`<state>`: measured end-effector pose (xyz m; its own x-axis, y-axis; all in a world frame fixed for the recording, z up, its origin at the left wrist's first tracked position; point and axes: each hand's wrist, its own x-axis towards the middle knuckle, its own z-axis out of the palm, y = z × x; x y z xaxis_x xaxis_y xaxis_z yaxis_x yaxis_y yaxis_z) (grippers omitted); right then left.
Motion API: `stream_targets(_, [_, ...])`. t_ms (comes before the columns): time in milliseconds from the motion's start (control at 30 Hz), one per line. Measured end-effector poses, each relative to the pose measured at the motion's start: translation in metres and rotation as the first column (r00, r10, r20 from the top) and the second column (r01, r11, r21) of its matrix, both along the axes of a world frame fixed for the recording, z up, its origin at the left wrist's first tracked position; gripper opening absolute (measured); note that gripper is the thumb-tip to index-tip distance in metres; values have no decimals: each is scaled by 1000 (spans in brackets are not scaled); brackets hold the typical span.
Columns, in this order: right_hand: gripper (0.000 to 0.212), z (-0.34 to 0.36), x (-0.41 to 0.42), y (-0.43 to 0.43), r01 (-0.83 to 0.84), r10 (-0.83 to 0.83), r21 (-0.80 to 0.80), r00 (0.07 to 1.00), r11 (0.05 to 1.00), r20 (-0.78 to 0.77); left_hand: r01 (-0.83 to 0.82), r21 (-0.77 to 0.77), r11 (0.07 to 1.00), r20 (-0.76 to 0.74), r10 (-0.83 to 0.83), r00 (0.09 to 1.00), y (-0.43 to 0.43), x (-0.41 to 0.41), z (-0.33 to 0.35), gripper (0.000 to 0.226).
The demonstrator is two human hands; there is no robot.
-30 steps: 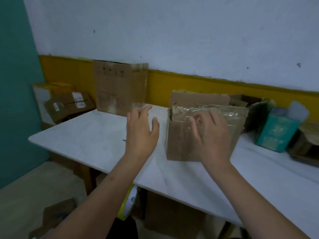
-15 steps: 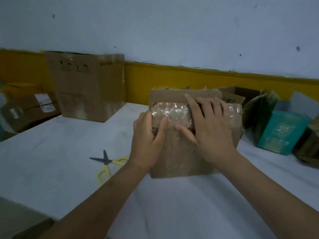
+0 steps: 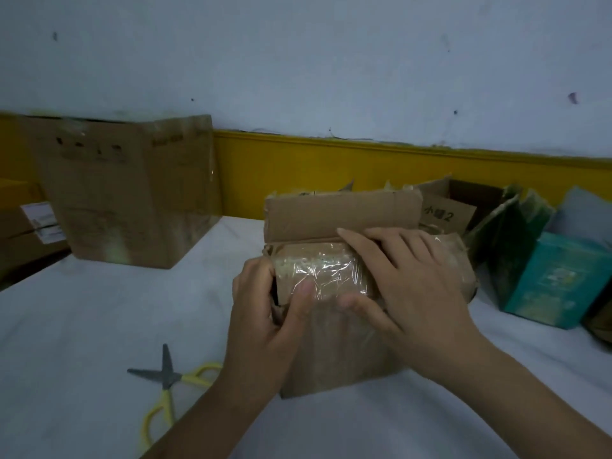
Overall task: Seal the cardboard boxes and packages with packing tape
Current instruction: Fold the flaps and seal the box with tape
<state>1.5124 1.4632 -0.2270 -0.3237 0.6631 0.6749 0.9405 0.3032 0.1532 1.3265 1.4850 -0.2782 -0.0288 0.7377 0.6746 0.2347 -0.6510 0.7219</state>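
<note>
Matt brown cardboard box under crinkled glossy clear tape; smooth white tabletop.

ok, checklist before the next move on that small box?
1. small box steadied: ok, left hand grips its left edge.
2. tape smooth: not ok, wrinkled; right hand presses on it with straight fingers.
3. back flap down: not ok, stands upright.
4. scissors near: ok, on the table, left of the box.
5. tape roll ready: cannot tell, none in view.
</note>
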Motion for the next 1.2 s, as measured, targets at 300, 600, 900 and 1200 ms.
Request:
stream_targets(300, [87,6,4,2,-19,28,-112,997,993,78,31,-4,1000,-19,-31,999,3,-3,0,26])
stream_targets(600, [43,18,6,4,-216,158,-184,946,959,-282,66,58,996,24,-68,997,10,-13,18,84])
stream_targets(900, [69,13,10,4,-5,19,34,892,999,-451,224,24,974,49,-225,973,10,-19,20,42])
stream_targets(1200, [54,10,43,21,-149,-106,-326,755,933,-647,110,-21,994,13,-110,994,14,-21,15,31])
